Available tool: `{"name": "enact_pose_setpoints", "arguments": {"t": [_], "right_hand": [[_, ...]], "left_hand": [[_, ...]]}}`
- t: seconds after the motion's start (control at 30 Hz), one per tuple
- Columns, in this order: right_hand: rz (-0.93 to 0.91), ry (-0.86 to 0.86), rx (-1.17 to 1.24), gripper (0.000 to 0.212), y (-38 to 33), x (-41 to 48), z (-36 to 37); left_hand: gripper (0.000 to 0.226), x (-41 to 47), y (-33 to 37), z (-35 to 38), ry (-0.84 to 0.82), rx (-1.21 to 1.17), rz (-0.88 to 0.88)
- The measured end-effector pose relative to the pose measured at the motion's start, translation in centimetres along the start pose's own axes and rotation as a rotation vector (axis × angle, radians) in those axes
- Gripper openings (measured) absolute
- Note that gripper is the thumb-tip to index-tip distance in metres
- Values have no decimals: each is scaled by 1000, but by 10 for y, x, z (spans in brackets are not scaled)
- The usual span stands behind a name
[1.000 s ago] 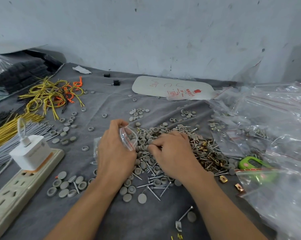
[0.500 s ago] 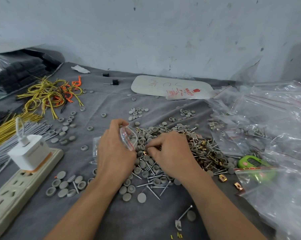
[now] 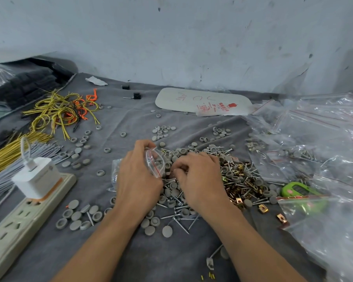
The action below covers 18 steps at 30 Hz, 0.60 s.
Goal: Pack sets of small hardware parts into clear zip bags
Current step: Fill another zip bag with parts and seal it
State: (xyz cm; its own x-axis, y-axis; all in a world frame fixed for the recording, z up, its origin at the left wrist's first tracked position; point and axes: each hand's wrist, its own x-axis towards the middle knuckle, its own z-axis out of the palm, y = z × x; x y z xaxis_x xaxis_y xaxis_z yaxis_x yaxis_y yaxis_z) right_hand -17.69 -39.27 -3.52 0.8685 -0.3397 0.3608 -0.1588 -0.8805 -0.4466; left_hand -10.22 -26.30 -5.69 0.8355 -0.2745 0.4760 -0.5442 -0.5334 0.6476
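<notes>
"Head view: which step is this?" asks one.

"Filling, I judge. The left hand (image 3: 139, 180) grips a clear zip bag (image 3: 153, 159) by its red-striped mouth, fingers and thumb curled round it, at the left edge of the heap of parts (image 3: 238, 176) on the grey cloth (image 3: 151, 259)."

"And the right hand (image 3: 199, 180)?"

"Fingers bunched tight, tips down on the heap just beside the bag's mouth. Whether they pinch a part, I cannot tell; the knuckles hide it."

"How to do it well?"

"Hold the mouth wide and tilted toward the heap, count each sort as it goes in, and take the screws (image 3: 180, 225) by the shank so their points don't pierce the film."
</notes>
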Motion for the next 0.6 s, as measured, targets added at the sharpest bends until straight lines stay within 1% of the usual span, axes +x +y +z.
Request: {"name": "enact_pose_setpoints", "arguments": {"t": [0.07,0.13,0.2,0.27,0.4,0.6], "right_hand": [[76,55,249,9,4,0,0],[146,68,487,12,5,0,-2],[152,86,591,17,5,0,-4],[115,134,620,21,4,0,-6],[62,178,609,11,1,-1,-6],[-27,175,558,12,-12,-6,-6]], "left_hand": [[67,0,-1,1,4,4,9],[70,-1,-1,1,14,12,40],[71,-1,0,2,14,43,84],[67,-2,-1,3,7,66,104],[68,-3,-4,4,-48,48,122],[49,-7,9,-2,-42,-66,154]]}}
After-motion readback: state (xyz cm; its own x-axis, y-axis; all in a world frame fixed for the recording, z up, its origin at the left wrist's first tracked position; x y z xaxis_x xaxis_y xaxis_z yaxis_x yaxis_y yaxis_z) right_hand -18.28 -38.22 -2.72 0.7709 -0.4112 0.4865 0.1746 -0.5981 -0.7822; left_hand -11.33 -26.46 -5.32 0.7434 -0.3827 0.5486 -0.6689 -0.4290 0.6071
